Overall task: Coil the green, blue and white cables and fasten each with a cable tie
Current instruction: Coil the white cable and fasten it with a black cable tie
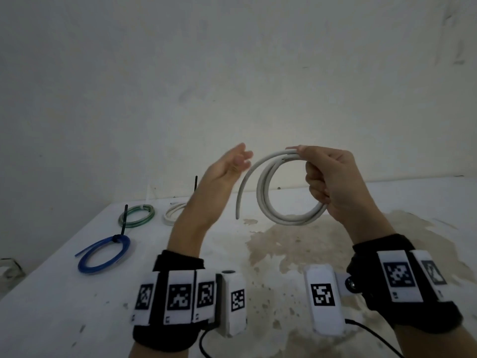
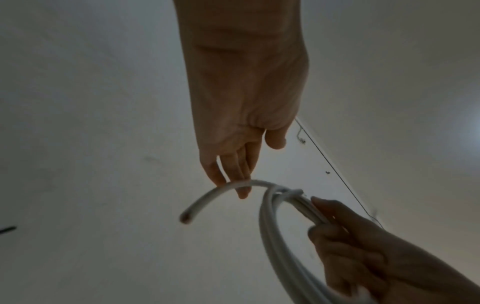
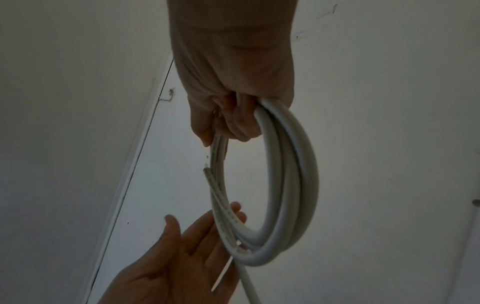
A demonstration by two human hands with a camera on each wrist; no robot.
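Note:
My right hand (image 1: 325,174) grips a coiled white cable (image 1: 260,192) in the air above the table, fingers curled round its right side; the same white cable (image 3: 291,181) hangs from that fist in the right wrist view. The coil's loose end (image 1: 238,213) curves down at the left. My left hand (image 1: 232,164) is raised beside the coil with straight fingers (image 2: 233,170), touching or nearly touching the loose strand (image 2: 207,197). On the table at the left lie a blue coil (image 1: 103,251), a green coil (image 1: 136,215) and another white coil (image 1: 173,213), the blue one with a black cable tie (image 1: 124,220).
The white table (image 1: 77,319) has a brownish stained patch (image 1: 304,244) under my hands. A bare wall (image 1: 232,73) stands behind its far edge. Another black tie (image 1: 195,184) sticks up behind my left forearm.

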